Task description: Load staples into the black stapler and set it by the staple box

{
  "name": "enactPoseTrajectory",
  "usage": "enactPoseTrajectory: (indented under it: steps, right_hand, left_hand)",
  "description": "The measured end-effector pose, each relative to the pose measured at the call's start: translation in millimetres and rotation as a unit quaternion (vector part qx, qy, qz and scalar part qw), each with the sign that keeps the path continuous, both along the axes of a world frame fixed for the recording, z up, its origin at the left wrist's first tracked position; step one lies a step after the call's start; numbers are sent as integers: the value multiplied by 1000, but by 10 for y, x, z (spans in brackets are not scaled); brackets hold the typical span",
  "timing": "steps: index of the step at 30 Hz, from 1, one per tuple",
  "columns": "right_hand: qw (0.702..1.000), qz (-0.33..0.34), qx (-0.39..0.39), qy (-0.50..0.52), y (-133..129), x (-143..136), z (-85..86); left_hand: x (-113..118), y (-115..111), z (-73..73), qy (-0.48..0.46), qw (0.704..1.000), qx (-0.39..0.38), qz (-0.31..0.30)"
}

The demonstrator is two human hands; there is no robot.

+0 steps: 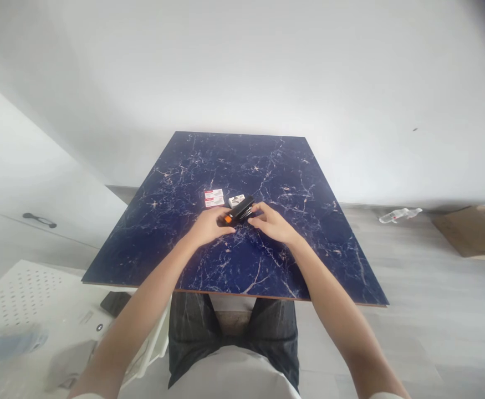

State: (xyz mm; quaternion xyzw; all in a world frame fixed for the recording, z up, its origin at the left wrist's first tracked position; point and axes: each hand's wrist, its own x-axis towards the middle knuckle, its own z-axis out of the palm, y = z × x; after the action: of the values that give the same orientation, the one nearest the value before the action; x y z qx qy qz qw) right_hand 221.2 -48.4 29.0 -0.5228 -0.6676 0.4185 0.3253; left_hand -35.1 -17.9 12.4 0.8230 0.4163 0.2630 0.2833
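Observation:
Between my hands, tilted above the blue table, is a black stapler (242, 209) with an orange part at its left end. My left hand (211, 226) grips that left end, thumb and fingers closed around it. At the other end, my right hand (272, 223) has its thumb and fingertips bent in against the stapler near its metal parts. Just behind it lies a small white box (236, 200) with a dark picture on it, partly hidden. Two red and white staple boxes (214, 198) lie side by side, beyond my left hand.
The blue marbled table (242, 160) reaches to a white wall. A white stand (21, 293) is at the lower left, with a plastic bottle (11, 346) on it. On the floor at right are a clear bottle (399, 215) and a cardboard box (470, 230).

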Motion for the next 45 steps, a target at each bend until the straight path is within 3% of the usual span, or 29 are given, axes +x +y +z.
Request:
enactPoseTrajectory:
  steps: [2,4,6,9,13,21,27,34,40,43,45]
  right_hand:
    - [999,-29,19,-30,-30,-68,21]
    - [996,-70,28,-55,-43,-100,20]
    - [993,-93,16,-76,-35,-96,3]
    - [991,-88,16,-95,-15,-72,-19]
    - [988,-77,33,-132,-21,-86,-13]
    - [984,-72,47,-155,-35,-100,-43]
    - [984,-65,51,-155,-25,-93,-60]
    - [986,-57,49,-152,-31,-86,-41]
    - [987,-53,49,-142,-29,-80,-49]
    - [987,-53,51,-145,-29,-82,-50]
    - [985,-55,55,-152,-27,-83,-53]
  left_hand:
    - [92,-59,10,3,997,4,-73]
    - [103,-46,29,12,994,35,-106]
    - [13,67,37,25,994,96,-50]
    - [-221,344,-9,81,979,159,98]
    - [-378,550,-91,170,973,129,88]
    - [-394,371,76,133,987,82,37]
    - [-478,348,104,90,994,23,-51]
    - [-365,336,89,132,989,58,-32]
    - [-506,299,155,126,991,44,9]
    - [-595,260,258,69,996,41,35]
    - [-594,232,305,24,999,39,12]
